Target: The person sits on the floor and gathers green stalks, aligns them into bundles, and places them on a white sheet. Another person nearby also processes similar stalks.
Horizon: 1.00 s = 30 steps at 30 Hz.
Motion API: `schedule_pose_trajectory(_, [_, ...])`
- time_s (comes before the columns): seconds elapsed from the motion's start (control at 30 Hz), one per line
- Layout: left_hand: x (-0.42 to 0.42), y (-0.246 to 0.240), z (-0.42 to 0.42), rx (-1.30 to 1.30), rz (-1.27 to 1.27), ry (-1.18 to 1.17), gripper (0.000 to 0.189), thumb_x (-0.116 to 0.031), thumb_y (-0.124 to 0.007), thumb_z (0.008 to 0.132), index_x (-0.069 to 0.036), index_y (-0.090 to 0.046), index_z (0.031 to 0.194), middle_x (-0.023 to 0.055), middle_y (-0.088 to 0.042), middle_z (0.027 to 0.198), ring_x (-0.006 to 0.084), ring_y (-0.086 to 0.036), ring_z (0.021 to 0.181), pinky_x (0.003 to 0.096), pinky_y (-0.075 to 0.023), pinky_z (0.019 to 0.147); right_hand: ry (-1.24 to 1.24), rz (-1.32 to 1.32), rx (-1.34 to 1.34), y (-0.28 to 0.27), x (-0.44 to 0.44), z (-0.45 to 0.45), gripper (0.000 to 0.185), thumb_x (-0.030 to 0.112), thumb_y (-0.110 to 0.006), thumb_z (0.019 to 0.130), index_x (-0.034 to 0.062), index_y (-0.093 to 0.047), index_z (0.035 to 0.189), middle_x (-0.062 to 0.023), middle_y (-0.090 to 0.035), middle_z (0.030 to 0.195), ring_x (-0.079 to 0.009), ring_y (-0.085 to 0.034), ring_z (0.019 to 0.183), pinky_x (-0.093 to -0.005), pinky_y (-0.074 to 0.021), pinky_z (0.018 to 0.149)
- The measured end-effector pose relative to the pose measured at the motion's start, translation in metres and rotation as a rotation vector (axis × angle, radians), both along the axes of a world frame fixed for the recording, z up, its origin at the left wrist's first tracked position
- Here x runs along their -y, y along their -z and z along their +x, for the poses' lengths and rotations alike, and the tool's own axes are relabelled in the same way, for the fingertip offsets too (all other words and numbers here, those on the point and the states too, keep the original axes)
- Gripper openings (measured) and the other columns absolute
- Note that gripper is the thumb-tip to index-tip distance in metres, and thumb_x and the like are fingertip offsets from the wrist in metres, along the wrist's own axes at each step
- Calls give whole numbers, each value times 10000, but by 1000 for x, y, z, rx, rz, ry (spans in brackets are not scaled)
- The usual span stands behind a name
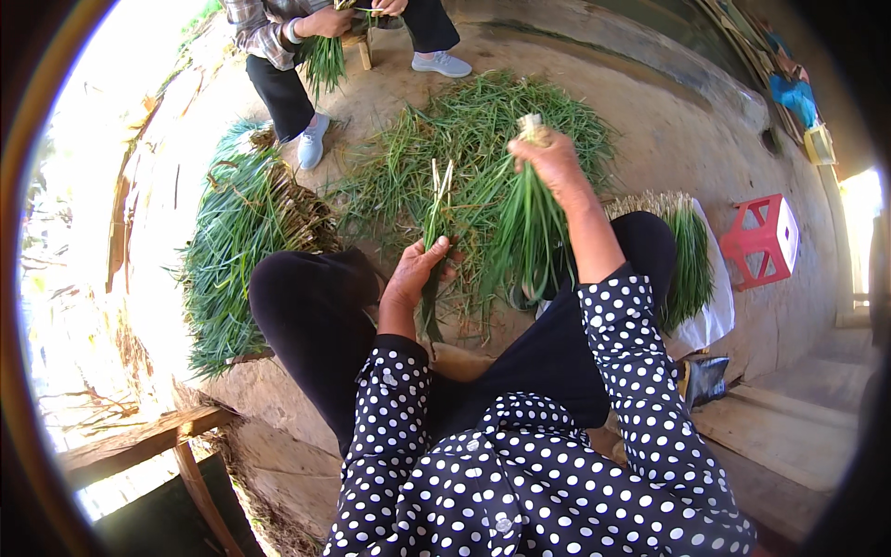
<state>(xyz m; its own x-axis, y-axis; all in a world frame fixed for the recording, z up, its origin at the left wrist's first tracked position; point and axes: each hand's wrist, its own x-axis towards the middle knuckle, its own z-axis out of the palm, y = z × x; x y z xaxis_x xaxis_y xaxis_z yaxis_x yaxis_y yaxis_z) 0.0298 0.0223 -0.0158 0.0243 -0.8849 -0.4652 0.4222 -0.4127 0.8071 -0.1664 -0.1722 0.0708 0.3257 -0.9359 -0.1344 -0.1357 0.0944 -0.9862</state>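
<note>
My left hand (415, 273) grips a few green stalks (436, 202) with pale ends pointing up and away from me. To the right and farther out, my right hand (550, 161) is closed around a thicker bunch of garlic chives (532, 226). The white stem ends of this bunch stick out above my fist, and its long green leaves hang down towards my right leg. Between and beyond both hands spreads a loose heap of green and yellowish leaves (515, 104) on the ground.
Left of my knee lies a large pile of chives (230, 257). Neat chives (686, 257) rest on a white sheet (710, 317) by my right knee, near a red plastic stool (762, 240). Across from me, a person (268, 42) holds another bunch (325, 63). A wooden rail (146, 442) stands lower left.
</note>
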Motion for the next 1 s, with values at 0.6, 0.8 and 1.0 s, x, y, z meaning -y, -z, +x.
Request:
schedule_pose_trajectory(0.6, [3, 4, -12, -200, -68, -43, 254, -229, -596, 945, -42, -605, 1116, 65, -662, 923, 134, -625, 714, 257, -509, 638, -237, -21, -45, -1, -3, -17, 180, 109, -683, 820, 25, -652, 977, -39, -669, 827, -124, -624, 688, -272, -515, 686])
schedule_pose_trajectory(0.8, [2, 1, -20, -176, -50, 29, 269, -237, -632, 923, -36, -632, 1100, 44, -656, 913, 120, -597, 682, 252, -495, 642, -359, 121, 31, 5, -22, 12, 230, 136, -745, 806, 11, -674, 985, -16, -657, 783, -102, -598, 635, -252, -513, 617])
schedule_pose_trajectory(1.0, [5, 0, -32, 50, -35, 34, 262, -226, -675, 891, -54, -635, 1084, -13, -626, 840, 89, -555, 638, 234, -459, 612, -295, 108, -91, 20, -28, 35, 176, 100, -749, 764, 7, -698, 904, -39, -676, 733, -116, -612, 609, -269, -498, 600])
